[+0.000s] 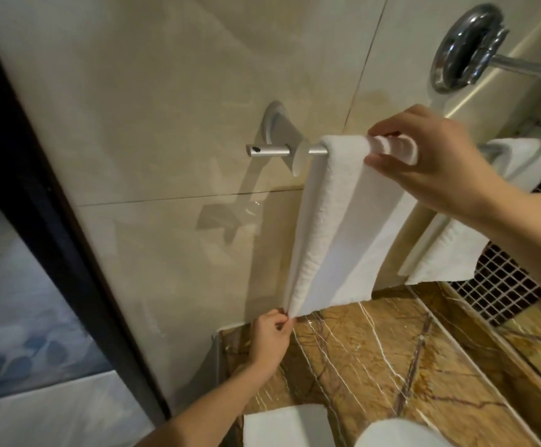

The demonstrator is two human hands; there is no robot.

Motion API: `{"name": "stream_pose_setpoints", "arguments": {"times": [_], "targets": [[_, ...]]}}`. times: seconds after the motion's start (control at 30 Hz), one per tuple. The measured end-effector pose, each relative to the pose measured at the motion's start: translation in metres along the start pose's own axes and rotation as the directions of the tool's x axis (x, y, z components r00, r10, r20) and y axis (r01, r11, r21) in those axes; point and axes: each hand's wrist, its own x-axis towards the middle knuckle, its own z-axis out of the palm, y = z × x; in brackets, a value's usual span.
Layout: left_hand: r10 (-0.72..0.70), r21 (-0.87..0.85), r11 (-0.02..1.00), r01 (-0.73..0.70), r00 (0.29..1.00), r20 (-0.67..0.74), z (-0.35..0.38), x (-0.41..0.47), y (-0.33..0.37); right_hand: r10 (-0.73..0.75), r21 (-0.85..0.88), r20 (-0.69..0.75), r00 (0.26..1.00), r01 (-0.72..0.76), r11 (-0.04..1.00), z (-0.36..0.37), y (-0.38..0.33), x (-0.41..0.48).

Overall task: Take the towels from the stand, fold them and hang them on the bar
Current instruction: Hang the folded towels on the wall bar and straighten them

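Note:
A folded white towel [337, 221] hangs over the silver wall bar [317, 151], its two ends reaching down to the counter's back edge. My right hand [430, 162] grips the towel's top fold on the bar between thumb and fingers. My left hand [270, 337] pinches the towel's lower left corner just above the counter. At the bottom of the view lies another folded white towel [287, 425], with a white rolled one [401, 435] beside it on the counter.
The brown marble counter [375, 359] runs below the bar. A mirror at the right reflects a hanging towel [450, 250] and dark mosaic tiles. A chrome wall fitting [469, 46] with a rod sits upper right. A dark door frame [53, 221] stands at the left.

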Motion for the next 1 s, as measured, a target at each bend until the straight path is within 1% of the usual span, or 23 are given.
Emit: {"name": "stream_pose_setpoints", "arguments": {"times": [0.1,0.2,0.33,0.4,0.53,0.67,0.83,1.0], "targets": [[-0.055,-0.058,0.997,0.054,0.998,-0.023,0.000,0.001,-0.001,0.006,-0.002,0.006,1.000,-0.006,1.000,-0.001,0.002,0.002],[-0.152,-0.167,0.975,0.147,0.988,-0.014,0.000,0.000,-0.001,0.008,-0.001,0.018,1.000,-0.008,1.000,-0.001,0.003,0.003],[-0.183,-0.257,0.951,0.169,0.983,-0.032,0.002,0.002,0.002,0.015,-0.001,0.019,1.000,-0.015,1.000,0.000,0.005,0.003],[-0.188,-0.247,0.952,0.179,0.982,-0.012,0.003,0.002,0.005,0.027,0.001,0.022,0.999,-0.027,1.000,0.000,0.005,0.004],[-0.103,-0.189,0.977,0.102,0.995,0.003,0.005,0.001,0.003,0.047,-0.003,0.023,0.999,-0.047,0.999,0.000,0.004,0.004],[-0.067,-0.144,0.987,0.067,0.998,0.005,0.007,0.000,0.001,0.067,0.013,-0.009,0.998,-0.067,0.998,0.002,-0.001,0.001],[-0.058,-0.144,0.988,0.060,0.998,0.013,0.008,0.000,0.000,0.069,0.013,-0.101,0.993,-0.068,0.998,0.009,0.001,-0.003],[-0.077,-0.150,0.985,0.079,0.997,0.023,0.007,0.001,0.000,0.064,0.015,-0.075,0.995,-0.063,0.998,0.006,0.001,-0.002]]}}
